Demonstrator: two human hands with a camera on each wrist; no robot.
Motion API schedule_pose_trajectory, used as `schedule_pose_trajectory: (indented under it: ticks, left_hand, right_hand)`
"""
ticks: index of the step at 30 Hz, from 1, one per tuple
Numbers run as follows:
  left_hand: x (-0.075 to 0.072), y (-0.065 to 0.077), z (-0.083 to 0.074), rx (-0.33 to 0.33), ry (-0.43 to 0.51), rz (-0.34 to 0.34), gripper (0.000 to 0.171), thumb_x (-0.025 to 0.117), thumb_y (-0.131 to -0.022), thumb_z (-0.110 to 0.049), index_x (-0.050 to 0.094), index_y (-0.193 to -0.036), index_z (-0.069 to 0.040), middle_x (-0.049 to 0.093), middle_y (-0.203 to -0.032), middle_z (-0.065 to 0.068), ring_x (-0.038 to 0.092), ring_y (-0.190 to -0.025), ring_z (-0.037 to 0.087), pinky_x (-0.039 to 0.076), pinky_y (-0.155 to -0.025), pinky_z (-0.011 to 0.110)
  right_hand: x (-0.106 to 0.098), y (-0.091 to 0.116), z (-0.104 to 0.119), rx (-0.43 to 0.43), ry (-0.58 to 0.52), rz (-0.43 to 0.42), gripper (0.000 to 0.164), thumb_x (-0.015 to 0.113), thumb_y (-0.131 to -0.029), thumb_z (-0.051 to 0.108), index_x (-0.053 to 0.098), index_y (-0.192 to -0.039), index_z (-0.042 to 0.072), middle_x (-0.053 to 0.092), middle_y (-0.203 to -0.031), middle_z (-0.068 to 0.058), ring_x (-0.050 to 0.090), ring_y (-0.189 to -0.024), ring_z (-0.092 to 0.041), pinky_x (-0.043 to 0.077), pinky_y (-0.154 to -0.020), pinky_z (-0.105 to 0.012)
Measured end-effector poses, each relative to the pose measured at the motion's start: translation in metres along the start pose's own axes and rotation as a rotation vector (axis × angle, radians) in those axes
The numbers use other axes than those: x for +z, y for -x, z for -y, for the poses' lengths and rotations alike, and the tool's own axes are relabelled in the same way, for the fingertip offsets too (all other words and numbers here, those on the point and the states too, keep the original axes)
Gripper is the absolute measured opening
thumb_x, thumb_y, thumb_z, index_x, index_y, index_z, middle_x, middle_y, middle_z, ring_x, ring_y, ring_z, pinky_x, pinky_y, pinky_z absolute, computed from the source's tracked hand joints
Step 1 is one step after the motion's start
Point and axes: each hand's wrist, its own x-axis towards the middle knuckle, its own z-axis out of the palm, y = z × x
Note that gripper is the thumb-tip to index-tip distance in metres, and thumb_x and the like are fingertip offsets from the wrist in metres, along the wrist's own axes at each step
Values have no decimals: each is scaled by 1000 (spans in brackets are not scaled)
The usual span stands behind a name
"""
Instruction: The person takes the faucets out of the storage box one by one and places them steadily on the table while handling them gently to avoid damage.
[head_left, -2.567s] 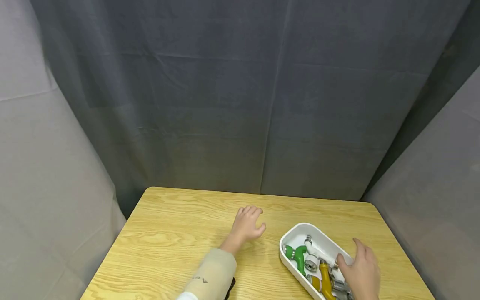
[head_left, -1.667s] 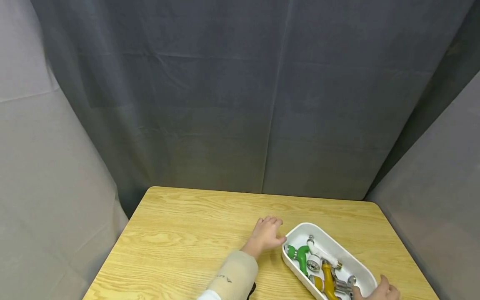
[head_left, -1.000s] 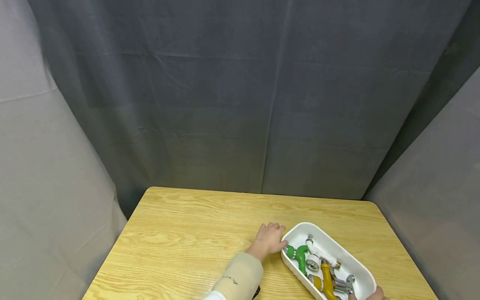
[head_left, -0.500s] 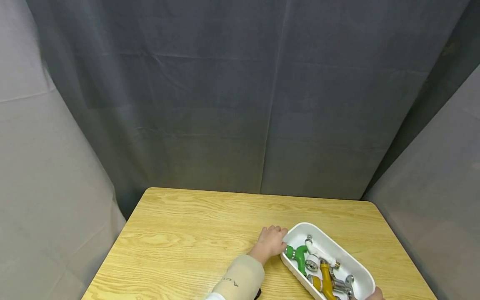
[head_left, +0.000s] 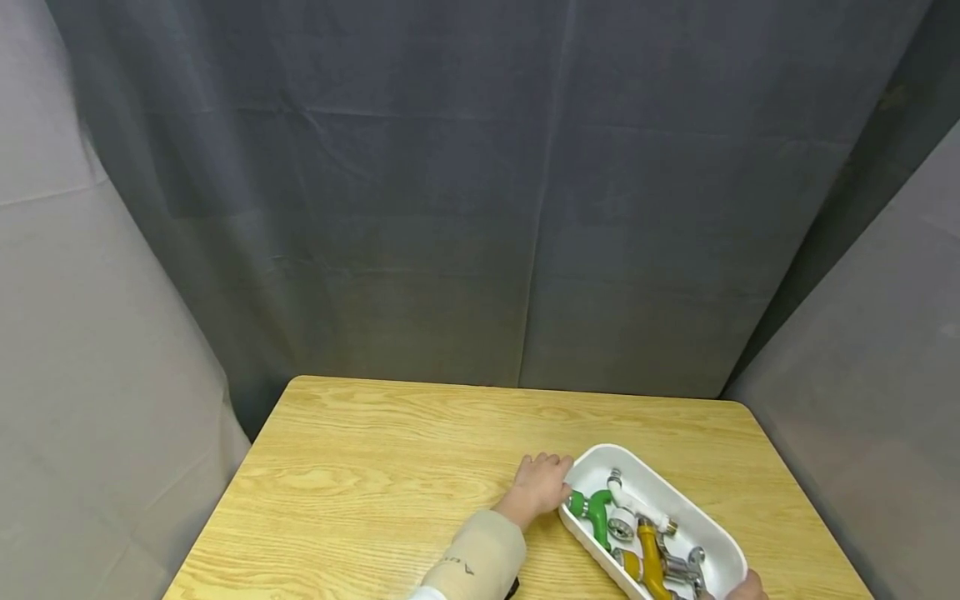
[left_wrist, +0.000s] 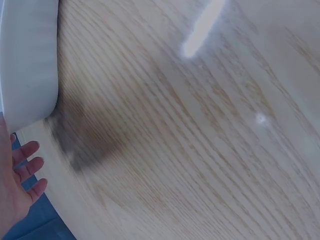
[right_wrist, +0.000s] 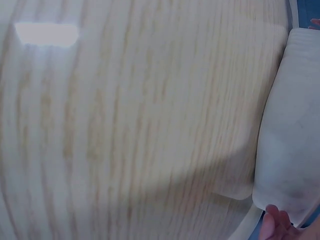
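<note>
A deep white tray (head_left: 678, 504) lies at an angle on the table's right side. My left hand (head_left: 542, 485) holds its far left corner, thumb at the rim and fingers along the outer wall. At the near right end, my right hand (head_left: 748, 587) grips the rim, mostly cut off by the frame's bottom edge. Inside lie a green tap (head_left: 598, 512), a white tap (head_left: 624, 502), a yellow tap (head_left: 650, 560) and a chrome tap (head_left: 681, 571). The tray's outer wall (left_wrist: 30, 60) fills the left edge of the left wrist view. In the right wrist view, fingertips (right_wrist: 272, 217) meet the tray's lower end.
The wood-grain table (head_left: 375, 467) stretches left of the tray. A dark grey curtain (head_left: 412, 208) hangs behind it, with pale cloth panels (head_left: 97, 375) at both sides. My left forearm wears a beige sleeve (head_left: 480, 554).
My left hand has moved right to the tray's corner and taken hold. My right hand has dropped from over the tray's side to its near end and grips there. The tray looks nearly unmoved.
</note>
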Motion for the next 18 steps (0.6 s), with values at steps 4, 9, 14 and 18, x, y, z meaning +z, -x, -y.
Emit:
schedule_pose_trajectory:
  ticks: [4,9,14,18]
  left_hand:
    - [2,1,4,-5,25,9,49,49,-88,-39,40,-134,-27,52,-126,-7,47,-116,14,35,-98,40]
    - [5,4,10,-9,74,9,51,46,-88,-39,39,-136,-25,51,-129,-6,46,-118,16,33,-100,42]
    - [8,8,16,4,103,-2,51,44,-87,-39,40,-134,-23,52,-128,-4,47,-117,17,33,-100,45]
    - [10,11,21,11,120,-16,49,46,-86,-41,41,-132,-23,53,-126,-4,48,-115,18,34,-99,45]
  right_hand:
    - [1,-1,4,28,56,45,61,65,-55,7,37,-107,-13,52,-78,-29,54,-63,-37,43,-51,-40]
    - [7,8,10,-20,-16,-51,61,56,-60,4,36,-116,-11,44,-94,-34,48,-80,-46,39,-64,-50]
    - [6,9,14,-122,-44,-19,66,56,-60,0,32,-120,-15,41,-100,-38,45,-88,-49,38,-76,-57]
    - [4,7,16,-170,-50,20,69,57,-60,-2,29,-121,-16,39,-100,-38,44,-91,-50,37,-80,-58]
